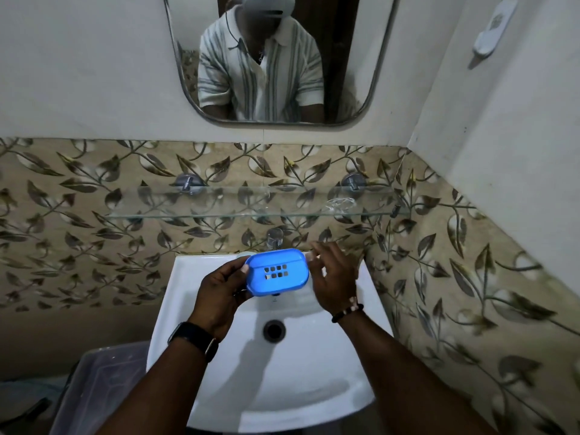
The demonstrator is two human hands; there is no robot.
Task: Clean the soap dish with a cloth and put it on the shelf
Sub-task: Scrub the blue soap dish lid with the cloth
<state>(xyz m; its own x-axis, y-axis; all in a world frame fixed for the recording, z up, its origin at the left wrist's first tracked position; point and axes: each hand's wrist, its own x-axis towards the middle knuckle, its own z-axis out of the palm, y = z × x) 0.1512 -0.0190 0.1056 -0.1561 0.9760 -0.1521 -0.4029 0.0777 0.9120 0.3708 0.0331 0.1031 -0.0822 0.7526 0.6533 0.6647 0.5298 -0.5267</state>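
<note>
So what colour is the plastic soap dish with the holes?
The plastic soap dish is bright blue, shown best in the head view.

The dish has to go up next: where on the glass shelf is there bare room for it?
The glass shelf looks bare from its left end, past the left bracket, to the middle. By the right bracket lies a clear object; tighter there.

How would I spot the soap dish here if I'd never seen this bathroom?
Find the white sink below the glass shelf. Over its basin, in front of the tap, the left hand grips the soap dish, the right hand at its other end. It is the only bright blue thing: a rounded tray with two rows of small square holes.
</note>
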